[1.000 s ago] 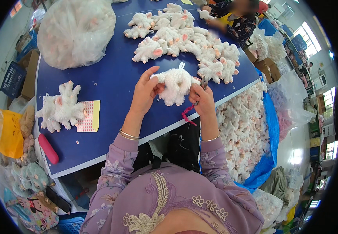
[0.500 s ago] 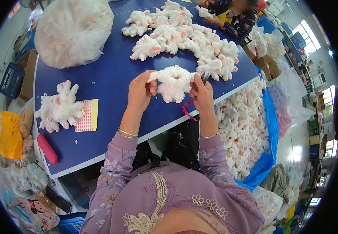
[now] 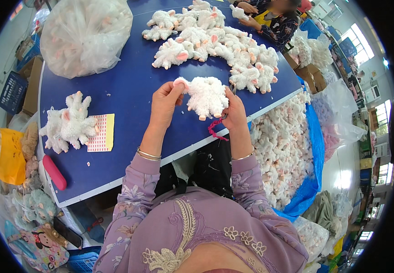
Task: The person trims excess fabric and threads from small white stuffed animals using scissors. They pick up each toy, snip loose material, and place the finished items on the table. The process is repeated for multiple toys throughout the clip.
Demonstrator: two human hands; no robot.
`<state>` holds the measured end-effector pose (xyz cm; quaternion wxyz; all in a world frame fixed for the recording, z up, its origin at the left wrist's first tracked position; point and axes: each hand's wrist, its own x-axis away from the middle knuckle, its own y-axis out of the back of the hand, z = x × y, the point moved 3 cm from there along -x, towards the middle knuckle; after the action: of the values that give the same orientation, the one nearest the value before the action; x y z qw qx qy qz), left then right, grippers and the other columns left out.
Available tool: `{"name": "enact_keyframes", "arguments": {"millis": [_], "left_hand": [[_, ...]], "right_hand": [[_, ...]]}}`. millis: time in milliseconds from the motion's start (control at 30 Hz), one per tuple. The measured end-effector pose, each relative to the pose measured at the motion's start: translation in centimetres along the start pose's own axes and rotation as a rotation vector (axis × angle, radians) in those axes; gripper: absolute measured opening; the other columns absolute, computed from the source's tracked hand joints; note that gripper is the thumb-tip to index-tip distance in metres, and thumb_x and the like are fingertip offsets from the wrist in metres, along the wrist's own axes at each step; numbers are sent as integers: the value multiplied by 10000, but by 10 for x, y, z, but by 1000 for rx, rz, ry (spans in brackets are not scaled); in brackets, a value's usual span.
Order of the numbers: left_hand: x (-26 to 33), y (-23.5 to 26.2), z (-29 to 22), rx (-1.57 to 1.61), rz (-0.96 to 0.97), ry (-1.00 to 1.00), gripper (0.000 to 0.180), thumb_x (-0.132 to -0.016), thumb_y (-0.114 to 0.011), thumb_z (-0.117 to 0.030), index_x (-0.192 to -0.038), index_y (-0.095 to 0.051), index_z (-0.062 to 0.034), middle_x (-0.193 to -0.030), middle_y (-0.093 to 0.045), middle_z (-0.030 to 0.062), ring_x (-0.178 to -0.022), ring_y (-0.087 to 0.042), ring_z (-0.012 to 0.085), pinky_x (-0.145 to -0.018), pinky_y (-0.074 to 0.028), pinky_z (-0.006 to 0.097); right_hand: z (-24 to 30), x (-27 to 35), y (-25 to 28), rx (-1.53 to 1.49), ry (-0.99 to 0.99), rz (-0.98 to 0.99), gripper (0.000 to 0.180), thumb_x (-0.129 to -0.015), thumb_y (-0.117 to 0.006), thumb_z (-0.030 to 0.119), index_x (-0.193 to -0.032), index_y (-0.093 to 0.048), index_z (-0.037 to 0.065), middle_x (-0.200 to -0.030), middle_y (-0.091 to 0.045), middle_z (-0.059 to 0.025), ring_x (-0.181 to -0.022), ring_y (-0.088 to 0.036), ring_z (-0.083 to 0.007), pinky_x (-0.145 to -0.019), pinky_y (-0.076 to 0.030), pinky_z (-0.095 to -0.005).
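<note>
Between my hands hangs a fluffy white plush animal skin (image 3: 207, 96) with small peach feet, held over the blue table's near edge. My left hand (image 3: 166, 101) pinches its pink-lined ear between thumb and fingers. On the other side my right hand (image 3: 234, 109) grips the plush by its edge. A small dark metal tool (image 3: 232, 87), probably snips, pokes up from that same hand, and a braided magenta cord (image 3: 215, 130) dangles below it. The tool's lower part is hidden by my fingers.
White plush pieces (image 3: 201, 38) heap at the table's far side. Leftward are a stuffed clear bag (image 3: 85, 36), more plush (image 3: 72, 122), a sticker sheet (image 3: 101, 133) and a pink case (image 3: 54, 173). A blue-lined sack of plush (image 3: 283, 154) stands right; a co-worker (image 3: 274, 22) sits beyond.
The plush has been turned so that its pink ear shows at my left fingers, and its body has shifted slightly right. The co-worker's second hand has come into view near their plush.
</note>
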<state>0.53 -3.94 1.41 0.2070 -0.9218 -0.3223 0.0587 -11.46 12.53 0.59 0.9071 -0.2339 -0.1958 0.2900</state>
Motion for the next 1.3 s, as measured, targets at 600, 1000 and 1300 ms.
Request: {"name": "enact_keyframes", "arguments": {"millis": [600,1000,1300], "left_hand": [[0,4,0,309,-28,-43,206,-990,-474,-232,-885,-581,-91,-812,-632,11,-689,-608,89,-620,-498,232],[2,-3,3,220,-35,-116,199,-1005,-448,-218,-935,-533,-53,-877,-601,41,-764,-592,106,-674,-503,247],[1,-13,-2,413,114,49,212,-984,-469,-235,-1014,-533,-35,-1049,-609,94,-907,-614,155,-765,-518,297]], "right_hand": [[27,30,-27,239,299,130,268,-973,-499,230,-863,-604,9,-583,-457,6,-463,-317,-51,-438,-252,-233],[19,25,-31,413,279,12,185,-896,-614,175,-963,-611,3,-703,-577,-11,-482,-364,-14,-419,-263,-196],[19,21,-27,176,246,37,156,-897,-627,128,-971,-594,-6,-672,-533,-1,-488,-376,-20,-425,-279,-194]]}}
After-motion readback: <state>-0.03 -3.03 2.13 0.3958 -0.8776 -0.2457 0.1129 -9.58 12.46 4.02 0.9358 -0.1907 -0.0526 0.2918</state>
